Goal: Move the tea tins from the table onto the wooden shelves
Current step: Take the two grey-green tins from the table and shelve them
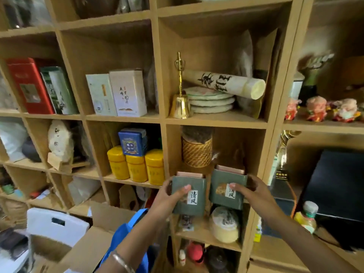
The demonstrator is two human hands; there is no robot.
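- Tea tins, grey-green, were held up side by side before the wooden shelves (214,123), below a wicker canister (197,152).
- Left hand (169,196) fingers gripped the left tin (188,196).
- Right hand (254,191) fingers gripped the right tin (227,191).

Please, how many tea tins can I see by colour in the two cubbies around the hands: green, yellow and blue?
Green tins: 2, one in the left hand, one in the right hand ()
Yellow tins: 3 ()
Blue tins: 1
Total: 6
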